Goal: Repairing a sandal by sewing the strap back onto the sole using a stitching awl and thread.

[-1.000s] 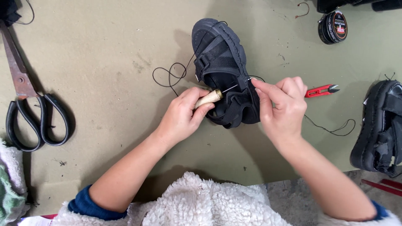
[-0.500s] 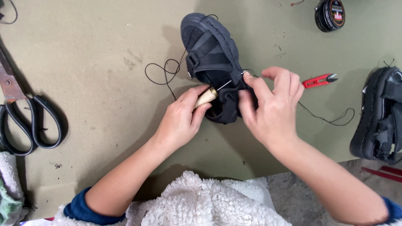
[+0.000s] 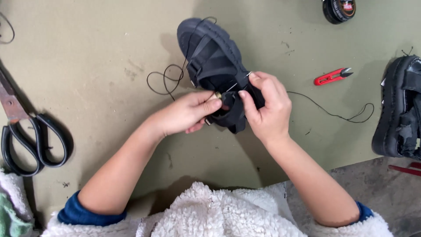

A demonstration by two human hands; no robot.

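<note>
Black sandal [image 3: 210, 57] lying sole-side on olive bench [image 3: 87, 66], heel end raised between both hands. Left hand [image 3: 186, 114] clenched round wooden-handled awl [image 3: 217, 97], metal tip driven toward rear strap. Right hand [image 3: 267, 107] pinching strap and heel of same sandal. Dark thread [image 3: 164, 79] looped beside sandal, another strand trailing right. Red snips [image 3: 331, 77] near right hand; large black scissors [image 3: 26, 140] far left; second sandal [image 3: 401, 109] at right edge.
</note>
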